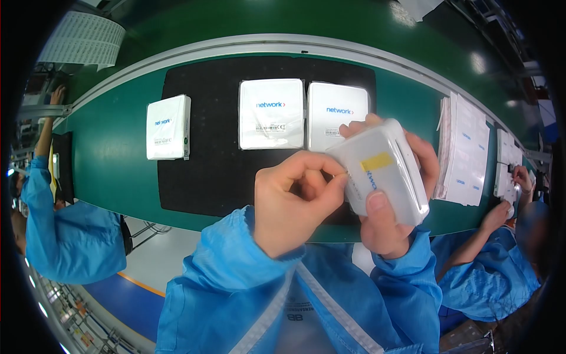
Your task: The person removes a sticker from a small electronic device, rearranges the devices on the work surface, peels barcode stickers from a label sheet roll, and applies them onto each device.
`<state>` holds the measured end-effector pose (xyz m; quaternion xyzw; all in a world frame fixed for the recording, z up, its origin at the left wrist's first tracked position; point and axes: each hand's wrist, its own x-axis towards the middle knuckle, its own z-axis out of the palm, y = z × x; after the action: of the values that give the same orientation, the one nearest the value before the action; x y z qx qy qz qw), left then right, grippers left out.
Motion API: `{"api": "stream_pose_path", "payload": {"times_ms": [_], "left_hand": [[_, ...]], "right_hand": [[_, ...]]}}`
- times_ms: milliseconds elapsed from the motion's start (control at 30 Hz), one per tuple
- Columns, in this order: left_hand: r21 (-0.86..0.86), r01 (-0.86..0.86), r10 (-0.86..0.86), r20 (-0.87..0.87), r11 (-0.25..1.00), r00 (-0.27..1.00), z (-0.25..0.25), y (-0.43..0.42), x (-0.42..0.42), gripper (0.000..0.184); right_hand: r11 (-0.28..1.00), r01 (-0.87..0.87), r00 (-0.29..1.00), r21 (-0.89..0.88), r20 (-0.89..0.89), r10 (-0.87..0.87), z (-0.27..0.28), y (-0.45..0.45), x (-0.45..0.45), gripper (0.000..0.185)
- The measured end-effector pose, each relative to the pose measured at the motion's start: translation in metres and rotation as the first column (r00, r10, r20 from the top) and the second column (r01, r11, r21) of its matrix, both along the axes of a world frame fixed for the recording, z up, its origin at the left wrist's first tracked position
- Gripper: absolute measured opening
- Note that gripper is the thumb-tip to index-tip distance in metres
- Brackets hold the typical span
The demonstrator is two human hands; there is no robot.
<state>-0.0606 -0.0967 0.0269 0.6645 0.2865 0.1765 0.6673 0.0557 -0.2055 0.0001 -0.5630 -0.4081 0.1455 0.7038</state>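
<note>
Tilted in front of me is a white box-shaped network device (390, 170) in what looks like a translucent film. A yellow strip (376, 161) sits across its face beside blue lettering. My right hand (392, 221) grips the device, thumb on the face and fingers wrapped behind its far edges. At the device's left edge, my left hand (300, 192) pinches with thumb and index finger; whatever is between the fingertips is too small to make out. Two film-wrapped white devices, one on the left (272, 115) and one partly hidden (337, 109), lie just beyond my hands.
Another wrapped device (167, 128) lies at the left edge of a black mat (206, 189) on the green table (106, 153). To the right stands a stack of white printed sheets (464, 150). Co-workers in blue sit on the left (73, 239) and right (495, 271).
</note>
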Motion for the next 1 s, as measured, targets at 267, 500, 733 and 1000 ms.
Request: {"api": "stream_pose_path", "payload": {"times_ms": [267,500,733,1000], "left_hand": [[0.138,-0.126,0.116,0.073,0.982,0.991,-0.0057,-0.0091,-0.0010,0.016],[0.175,-0.092,0.082,0.067,0.980,0.994,-0.0034,-0.0066,-0.0009,0.012],[0.183,-0.095,0.073,0.124,0.978,0.990,-0.0086,-0.0055,-0.0014,0.015],[0.037,-0.098,0.094,0.101,0.994,0.990,-0.0074,-0.0080,-0.0012,0.012]], "right_hand": [[0.999,-0.028,0.999,0.018,-0.031,0.028,0.0011,-0.0005,0.0010,0.071],[0.998,-0.041,0.999,0.047,0.010,0.040,-0.0010,-0.0005,0.0039,0.070],[0.999,-0.015,0.999,0.031,0.046,0.014,-0.0021,-0.0003,0.0024,0.070],[0.987,-0.043,0.992,0.152,0.120,0.025,-0.0036,0.0039,0.0018,0.064]]}}
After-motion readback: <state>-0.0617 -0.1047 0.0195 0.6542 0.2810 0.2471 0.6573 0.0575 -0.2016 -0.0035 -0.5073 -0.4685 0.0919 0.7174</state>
